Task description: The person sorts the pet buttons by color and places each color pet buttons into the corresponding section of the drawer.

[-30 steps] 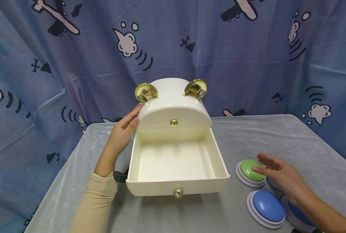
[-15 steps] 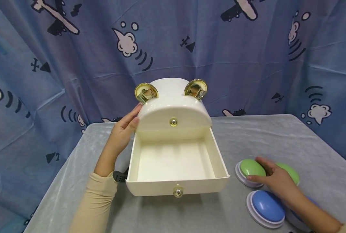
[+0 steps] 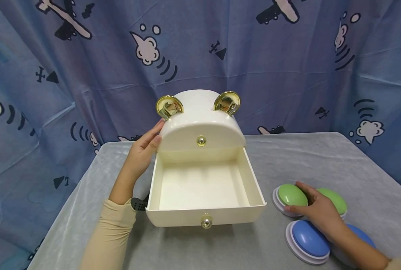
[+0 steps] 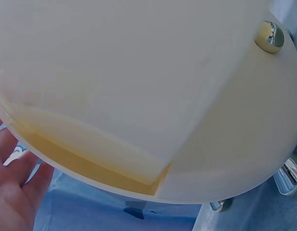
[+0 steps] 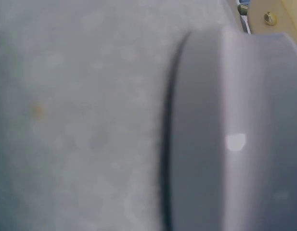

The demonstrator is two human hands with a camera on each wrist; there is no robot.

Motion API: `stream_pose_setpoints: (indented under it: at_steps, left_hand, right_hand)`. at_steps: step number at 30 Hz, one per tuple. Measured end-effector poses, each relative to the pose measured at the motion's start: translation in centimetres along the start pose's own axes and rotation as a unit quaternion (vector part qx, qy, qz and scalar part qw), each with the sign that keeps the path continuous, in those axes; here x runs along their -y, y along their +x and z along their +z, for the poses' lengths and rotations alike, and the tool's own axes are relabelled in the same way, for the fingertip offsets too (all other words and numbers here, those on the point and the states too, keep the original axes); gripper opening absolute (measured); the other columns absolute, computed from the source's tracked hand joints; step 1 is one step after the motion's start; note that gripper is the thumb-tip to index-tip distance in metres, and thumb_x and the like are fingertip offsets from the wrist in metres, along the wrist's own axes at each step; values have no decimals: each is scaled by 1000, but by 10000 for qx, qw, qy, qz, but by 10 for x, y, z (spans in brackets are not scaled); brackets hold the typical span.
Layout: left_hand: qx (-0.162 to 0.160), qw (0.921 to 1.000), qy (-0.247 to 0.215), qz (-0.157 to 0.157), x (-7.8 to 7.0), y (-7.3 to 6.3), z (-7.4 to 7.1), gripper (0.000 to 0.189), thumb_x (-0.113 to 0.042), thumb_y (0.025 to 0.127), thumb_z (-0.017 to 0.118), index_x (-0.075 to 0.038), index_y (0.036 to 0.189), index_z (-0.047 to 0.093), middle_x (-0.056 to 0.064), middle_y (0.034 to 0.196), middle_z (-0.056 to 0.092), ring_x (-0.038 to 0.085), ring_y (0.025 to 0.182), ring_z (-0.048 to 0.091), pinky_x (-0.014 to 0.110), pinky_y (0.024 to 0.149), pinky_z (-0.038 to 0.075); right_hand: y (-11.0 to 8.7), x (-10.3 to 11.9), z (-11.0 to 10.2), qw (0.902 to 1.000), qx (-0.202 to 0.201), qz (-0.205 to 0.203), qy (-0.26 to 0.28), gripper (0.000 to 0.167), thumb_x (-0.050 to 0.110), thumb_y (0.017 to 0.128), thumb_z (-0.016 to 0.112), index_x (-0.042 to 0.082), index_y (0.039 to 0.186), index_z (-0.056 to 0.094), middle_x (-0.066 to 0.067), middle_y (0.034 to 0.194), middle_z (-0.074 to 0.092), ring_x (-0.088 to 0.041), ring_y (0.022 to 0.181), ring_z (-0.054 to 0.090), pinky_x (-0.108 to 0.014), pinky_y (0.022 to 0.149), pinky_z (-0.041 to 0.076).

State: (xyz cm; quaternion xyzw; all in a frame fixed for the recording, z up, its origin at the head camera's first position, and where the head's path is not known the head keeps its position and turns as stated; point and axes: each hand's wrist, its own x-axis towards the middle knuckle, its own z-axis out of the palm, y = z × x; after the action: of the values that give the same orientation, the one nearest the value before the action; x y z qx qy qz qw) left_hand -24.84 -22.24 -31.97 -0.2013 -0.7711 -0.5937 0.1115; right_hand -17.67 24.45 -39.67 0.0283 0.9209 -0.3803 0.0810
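Observation:
A white drawer box [image 3: 200, 112] with two gold ears stands mid-table in the head view, its lower drawer [image 3: 176, 218] pulled out and bare inside. My left hand [image 3: 140, 155] rests with fairly straight fingers along the box's left side; the left wrist view shows its fingers [image 4: 37, 185] beside the curved rim. At the right, my right hand [image 3: 322, 213] grips a green-topped push button [image 3: 291, 195] with a white base, thumb on the near side and fingers on the far side. Close up in the right wrist view is the pale base [image 5: 199, 134] of a button.
Another green button [image 3: 335, 200] sits right of the right hand. A blue button [image 3: 311, 238] lies in front of it, and a second blue button [image 3: 362, 236] is partly under the forearm. A blue patterned curtain [image 3: 193, 56] hangs behind the grey cloth-covered table [image 3: 288, 153].
My right hand has come down and left onto the left green button and now grips it. The green button behind that hand has come into view. Left hand and box have stayed put.

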Motion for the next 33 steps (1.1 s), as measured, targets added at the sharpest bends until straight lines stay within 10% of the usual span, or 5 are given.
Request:
stream_pose_setpoints:
  at_steps: [12,20,28,33]
  left_hand:
    - [18,9999,-87,54,2,1,0,47,-22,107,47,-10,152,41,-2,161,35,10,151,28,32,125,25]
    - [-61,10000,23,54,2,1,0,47,-23,107,47,-10,151,43,-2,161,36,11,151,29,32,125,25]
    - [-76,9999,-63,52,3,1,0,46,-21,106,48,-10,151,43,-2,161,36,10,151,29,26,123,27]
    - [-37,9999,-84,68,2,1,0,47,-23,106,48,-10,151,43,-3,161,36,9,150,29,29,124,26]
  right_hand:
    - [-4,23,-16,9986,-305,419,136,104,55,83,75,4,158,24,-27,159,28,-51,142,32,-65,110,36]
    - [-6,76,-47,9962,-657,-1,580,95,51,85,75,19,159,25,-12,164,27,-40,145,34,2,76,43]
    - [-10,128,-53,9947,-217,-270,970,95,50,83,77,26,159,26,-3,166,25,-32,149,31,-32,111,47]
    - [-16,151,-45,9917,-46,-597,1138,92,43,80,82,25,156,34,-2,162,34,-27,142,42,-5,87,50]
